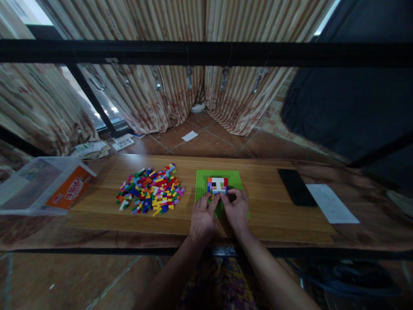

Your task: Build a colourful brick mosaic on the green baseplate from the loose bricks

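A green baseplate [201, 181] lies on the wooden board, with a small patch of red, white, blue and purple bricks [217, 184] built on it. Both my hands rest on the plate's near half. My left hand [203, 216] has its fingers curled, the tips pinched at the lower edge of the brick patch. My right hand [237, 210] meets it there, fingers bent and pressed together. What the fingertips hold is too small to make out. A pile of loose coloured bricks [150, 190] lies left of the plate.
A clear plastic box with an orange label [45, 185] sits at the far left. A black phone [296, 187] and a white sheet of paper [331, 203] lie to the right. Curtains and a black bar stand behind the board.
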A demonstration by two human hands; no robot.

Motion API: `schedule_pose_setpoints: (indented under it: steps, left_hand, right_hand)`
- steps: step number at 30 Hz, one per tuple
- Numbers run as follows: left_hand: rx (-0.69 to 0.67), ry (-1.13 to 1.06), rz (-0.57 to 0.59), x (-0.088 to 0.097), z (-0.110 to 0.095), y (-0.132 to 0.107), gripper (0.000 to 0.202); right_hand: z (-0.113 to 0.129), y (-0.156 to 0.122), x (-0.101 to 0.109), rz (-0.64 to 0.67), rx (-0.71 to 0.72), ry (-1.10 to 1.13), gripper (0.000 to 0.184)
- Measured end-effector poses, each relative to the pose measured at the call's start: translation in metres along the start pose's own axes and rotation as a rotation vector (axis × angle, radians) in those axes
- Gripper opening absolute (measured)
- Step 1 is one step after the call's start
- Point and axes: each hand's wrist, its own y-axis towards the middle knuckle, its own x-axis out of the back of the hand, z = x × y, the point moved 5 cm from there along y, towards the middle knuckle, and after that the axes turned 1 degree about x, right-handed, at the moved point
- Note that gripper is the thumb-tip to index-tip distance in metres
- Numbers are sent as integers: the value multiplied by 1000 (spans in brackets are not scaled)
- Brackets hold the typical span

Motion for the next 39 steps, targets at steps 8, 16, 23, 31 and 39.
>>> schedule_pose_setpoints:
  steps: [8, 16, 23, 31, 39]
  left_hand:
    - [8, 8, 3, 0, 1, 0, 57]
    - [-16, 6, -28, -2, 2, -2, 59]
    - [-29, -6, -42, -4, 4, -4, 59]
    - [-26, -17, -51, -4, 4, -4, 59]
    - [-39, -28, -57, -1, 4, -4, 59]
  right_hand:
    - [2, -1, -1, -26, 25, 29, 32]
    - [-2, -1, -2, 3, 56, 77, 31]
    - [-2, -3, -1, 9, 65, 93, 32]
    - [-2, -6, 2, -1, 67, 161, 26]
    - [2, -16, 6, -9, 129, 217, 22]
